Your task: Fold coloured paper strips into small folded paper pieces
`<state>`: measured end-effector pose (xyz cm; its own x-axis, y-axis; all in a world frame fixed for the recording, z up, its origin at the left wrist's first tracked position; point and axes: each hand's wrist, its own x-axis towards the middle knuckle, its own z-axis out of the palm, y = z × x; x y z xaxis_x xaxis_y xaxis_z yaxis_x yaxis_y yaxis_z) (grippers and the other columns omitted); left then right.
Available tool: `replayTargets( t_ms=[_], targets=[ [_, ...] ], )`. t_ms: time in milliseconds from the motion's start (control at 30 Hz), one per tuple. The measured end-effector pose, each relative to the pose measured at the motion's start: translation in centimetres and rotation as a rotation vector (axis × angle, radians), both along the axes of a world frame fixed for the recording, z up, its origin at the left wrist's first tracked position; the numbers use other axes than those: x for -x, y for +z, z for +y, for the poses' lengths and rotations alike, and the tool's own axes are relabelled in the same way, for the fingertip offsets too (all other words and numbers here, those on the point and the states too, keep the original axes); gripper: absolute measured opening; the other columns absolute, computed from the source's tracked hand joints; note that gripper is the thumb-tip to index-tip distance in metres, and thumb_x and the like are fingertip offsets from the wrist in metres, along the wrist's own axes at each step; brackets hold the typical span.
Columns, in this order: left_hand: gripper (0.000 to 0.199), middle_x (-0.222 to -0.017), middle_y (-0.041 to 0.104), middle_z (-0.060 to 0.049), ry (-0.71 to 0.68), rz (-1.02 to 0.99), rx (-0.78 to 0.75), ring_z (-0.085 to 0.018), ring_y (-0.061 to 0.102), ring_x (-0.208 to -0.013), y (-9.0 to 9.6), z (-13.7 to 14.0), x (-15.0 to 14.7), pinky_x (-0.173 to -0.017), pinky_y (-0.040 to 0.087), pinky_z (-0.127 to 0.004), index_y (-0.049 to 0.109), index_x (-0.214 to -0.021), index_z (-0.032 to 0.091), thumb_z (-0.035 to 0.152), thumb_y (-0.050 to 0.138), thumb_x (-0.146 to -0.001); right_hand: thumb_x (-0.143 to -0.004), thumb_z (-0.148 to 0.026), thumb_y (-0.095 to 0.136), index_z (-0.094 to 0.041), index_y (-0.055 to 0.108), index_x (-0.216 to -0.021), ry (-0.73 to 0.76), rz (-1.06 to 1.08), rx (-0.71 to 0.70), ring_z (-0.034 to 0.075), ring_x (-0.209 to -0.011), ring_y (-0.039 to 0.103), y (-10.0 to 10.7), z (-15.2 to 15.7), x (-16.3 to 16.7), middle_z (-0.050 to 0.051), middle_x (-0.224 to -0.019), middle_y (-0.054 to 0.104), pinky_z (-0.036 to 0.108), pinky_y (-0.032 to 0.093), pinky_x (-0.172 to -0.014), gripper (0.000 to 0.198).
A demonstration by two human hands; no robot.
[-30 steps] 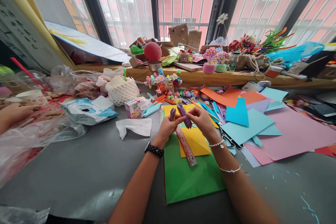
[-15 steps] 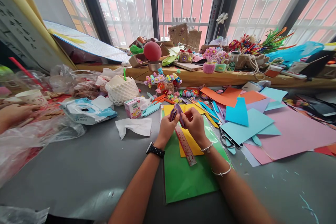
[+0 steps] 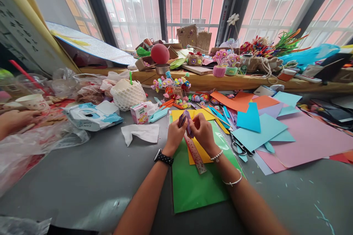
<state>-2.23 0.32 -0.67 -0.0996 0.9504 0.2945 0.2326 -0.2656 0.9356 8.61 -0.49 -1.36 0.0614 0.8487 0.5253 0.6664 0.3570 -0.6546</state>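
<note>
My left hand and my right hand are close together, both closed on a small folded purple paper. Its folds fan out between my fingers, and my fingertips hide part of it. Below them a pink patterned ruler lies slanted over a yellow sheet. Both rest on a green paper pack in a clear sleeve. Just right of the pack lie scissors with dark handles, partly under light blue paper.
Coloured sheets spread across the right. On the left are a white tissue, a small pink box, a wipes pack and a netted white fruit. Another person's hand is at the far left. Crafts crowd the wooden ledge.
My right fingers have shifted slightly on the purple paper, and a lighter purple face of it now shows more between my hands. The rest looks the same.
</note>
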Motion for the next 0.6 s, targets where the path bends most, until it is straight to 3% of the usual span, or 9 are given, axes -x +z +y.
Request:
replayTargets(
  t_ms=[133,367,600],
  targets=[
    [0.026,-0.044,0.042,0.003,-0.018,0.037,-0.026,-0.008,0.035,-0.045,-0.09,0.05,-0.12,-0.045,0.026,-0.02,0.044,-0.044,0.017,0.031,0.053,-0.064,-0.078,-0.033,0.039,-0.02,0.039,-0.06,0.002,-0.129,0.014,0.01,-0.047,0.042,0.2,0.15,-0.39,-0.002,-0.053,0.048,0.022,0.028,-0.047,0.022],
    [0.023,-0.049,0.046,0.002,-0.151,0.032,-0.026,-0.008,0.04,-0.048,-0.22,0.11,-0.3,-0.047,0.029,-0.019,0.045,-0.049,0.016,0.03,0.05,-0.068,-0.081,-0.029,0.035,-0.019,0.044,-0.064,-0.153,-0.341,-0.09,0.012,-0.052,0.046,0.24,-0.2,-0.31,0.002,-0.061,0.054,0.023,0.023,-0.047,0.022],
    [0.021,-0.048,0.044,0.003,-0.103,0.011,-0.029,-0.009,0.041,-0.049,-0.02,0.14,-0.07,-0.048,0.03,-0.019,0.045,-0.051,0.017,0.027,0.048,-0.068,-0.08,-0.026,0.038,-0.019,0.045,-0.065,-0.045,-0.347,-0.112,0.012,-0.054,0.045,0.64,-0.62,-0.27,0.001,-0.061,0.052,0.022,0.027,-0.05,0.018]
  ],
)
